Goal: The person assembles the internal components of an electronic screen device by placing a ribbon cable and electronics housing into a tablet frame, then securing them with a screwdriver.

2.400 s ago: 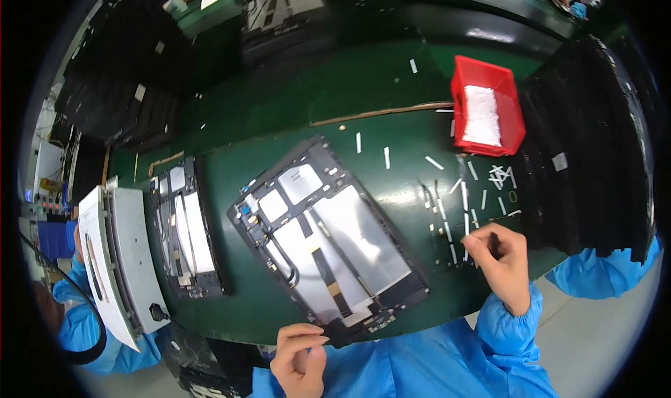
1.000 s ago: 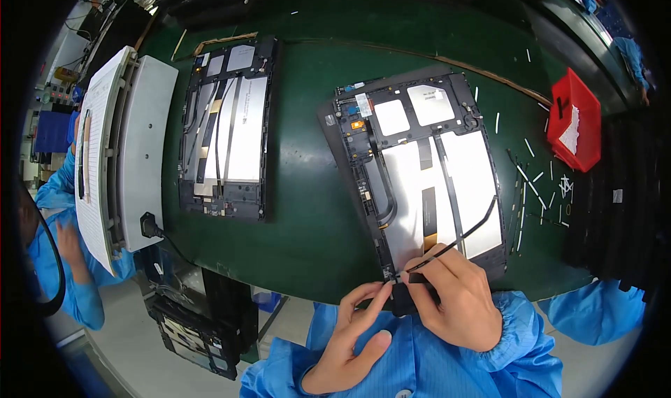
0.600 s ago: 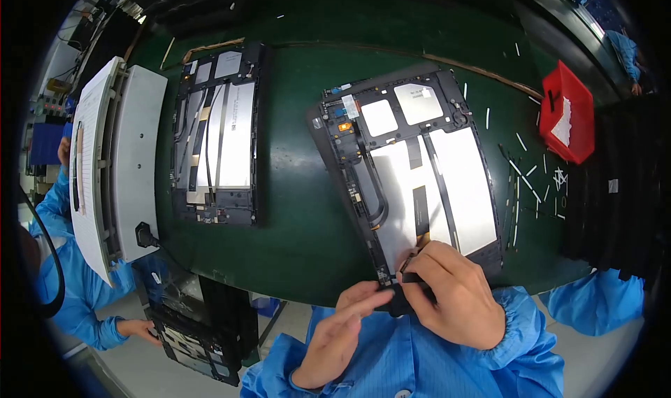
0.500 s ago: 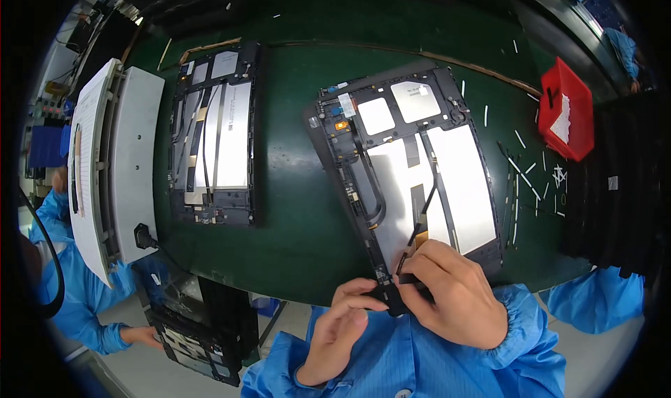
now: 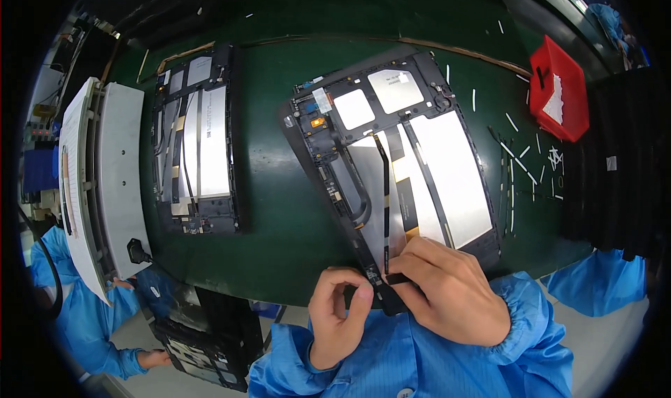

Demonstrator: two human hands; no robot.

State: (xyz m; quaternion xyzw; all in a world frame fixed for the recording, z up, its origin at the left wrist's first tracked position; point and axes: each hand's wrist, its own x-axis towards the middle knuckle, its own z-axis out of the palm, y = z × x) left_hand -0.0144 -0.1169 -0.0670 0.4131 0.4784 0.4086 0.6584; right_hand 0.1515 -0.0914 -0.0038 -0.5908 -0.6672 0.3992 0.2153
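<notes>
An opened tablet [image 5: 454, 181], its silver battery panels showing, lies tilted on the green table in front of me. My right hand [image 5: 451, 293] pinches the near end of a thin black flat cable [image 5: 386, 209] that runs up over the panels. Another black strip [image 5: 426, 164] lies to the right of that cable. At the tablet's near left corner, my left hand [image 5: 340, 314] has thumb and forefinger bent together; whether anything is between them is hidden.
A second opened tablet [image 5: 217, 139] lies to the left, beside a white box [image 5: 126, 167] bearing papers. A red bin [image 5: 570, 104] stands at the right, with white strips scattered nearby. At lower left, a co-worker's hand [image 5: 154, 358] holds another opened tablet [image 5: 203, 359].
The flat cable has shifted left with my right hand and now runs straighter, left of the other strip. My left thumb and forefinger have closed together. The whole view has shifted slightly.
</notes>
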